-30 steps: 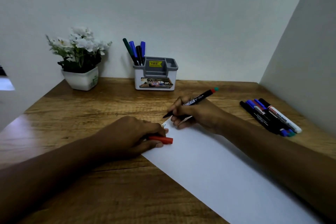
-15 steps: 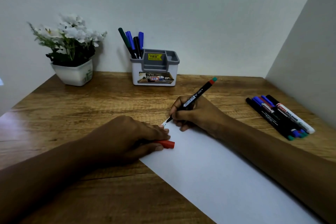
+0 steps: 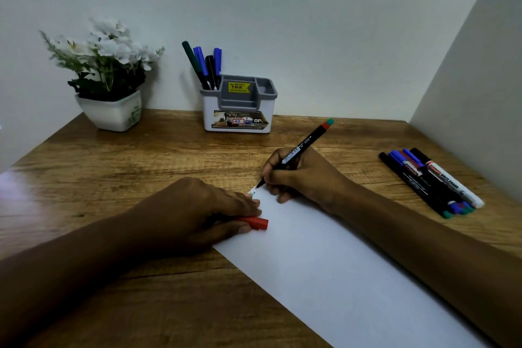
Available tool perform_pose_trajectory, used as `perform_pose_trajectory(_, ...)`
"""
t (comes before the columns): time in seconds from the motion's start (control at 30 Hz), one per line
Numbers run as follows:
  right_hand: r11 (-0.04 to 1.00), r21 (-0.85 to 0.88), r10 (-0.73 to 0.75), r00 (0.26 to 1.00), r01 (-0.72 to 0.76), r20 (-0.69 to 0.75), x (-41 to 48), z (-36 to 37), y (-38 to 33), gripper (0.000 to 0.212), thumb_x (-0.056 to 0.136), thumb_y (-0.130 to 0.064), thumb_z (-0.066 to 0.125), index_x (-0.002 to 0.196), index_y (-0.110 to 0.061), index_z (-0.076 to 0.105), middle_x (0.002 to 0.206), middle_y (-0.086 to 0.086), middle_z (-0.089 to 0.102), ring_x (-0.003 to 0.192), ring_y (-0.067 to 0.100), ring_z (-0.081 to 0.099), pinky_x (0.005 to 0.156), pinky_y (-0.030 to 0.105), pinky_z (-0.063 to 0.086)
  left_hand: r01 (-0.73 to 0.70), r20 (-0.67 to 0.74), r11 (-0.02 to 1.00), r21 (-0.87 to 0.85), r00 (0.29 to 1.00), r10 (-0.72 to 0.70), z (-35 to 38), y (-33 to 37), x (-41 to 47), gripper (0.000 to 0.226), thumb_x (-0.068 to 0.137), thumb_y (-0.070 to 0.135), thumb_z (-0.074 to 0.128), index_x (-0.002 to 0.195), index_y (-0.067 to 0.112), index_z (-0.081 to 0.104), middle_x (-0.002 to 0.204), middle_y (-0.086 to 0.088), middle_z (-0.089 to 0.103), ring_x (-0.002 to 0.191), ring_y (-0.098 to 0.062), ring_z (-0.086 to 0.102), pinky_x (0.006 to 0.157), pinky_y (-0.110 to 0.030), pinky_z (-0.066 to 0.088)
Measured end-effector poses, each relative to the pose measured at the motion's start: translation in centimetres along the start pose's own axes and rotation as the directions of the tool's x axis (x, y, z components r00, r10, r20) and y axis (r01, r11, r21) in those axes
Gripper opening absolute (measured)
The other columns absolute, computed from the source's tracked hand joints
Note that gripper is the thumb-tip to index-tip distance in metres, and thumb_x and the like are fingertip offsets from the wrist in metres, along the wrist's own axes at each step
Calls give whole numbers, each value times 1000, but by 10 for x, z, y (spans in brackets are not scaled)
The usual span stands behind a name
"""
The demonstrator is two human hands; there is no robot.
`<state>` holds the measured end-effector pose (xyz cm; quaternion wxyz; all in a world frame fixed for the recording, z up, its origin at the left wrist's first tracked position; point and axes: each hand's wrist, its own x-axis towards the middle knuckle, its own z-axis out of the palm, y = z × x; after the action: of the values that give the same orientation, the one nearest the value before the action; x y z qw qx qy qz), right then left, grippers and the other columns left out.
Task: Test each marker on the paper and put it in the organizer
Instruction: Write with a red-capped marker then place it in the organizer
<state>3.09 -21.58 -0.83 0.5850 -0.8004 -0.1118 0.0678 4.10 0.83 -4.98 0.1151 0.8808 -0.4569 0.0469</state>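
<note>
The organizer [image 3: 240, 104] stands behind the paper [image 3: 339, 263], plant [image 3: 108, 79] left, loose markers [image 3: 429, 181] right.

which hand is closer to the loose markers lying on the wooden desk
Right. The right hand, gripping a black marker, sits left of the loose markers with bare wooden desk between; the left hand, holding a red cap, lies farther left.
</note>
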Motion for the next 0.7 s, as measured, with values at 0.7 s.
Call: perform_pose_trajectory(0.7, 991, 136, 17, 999, -10, -49, 1, 0, -4, 12, 88, -3, 58, 77, -8, 61, 61, 7, 63, 50, 13, 59, 43, 22, 50, -6, -25, 997, -76, 1000, 4, -4, 8, -3, 47, 89, 68, 27, 129, 48, 41, 123, 24, 59, 113, 6, 53, 90, -30, 51)
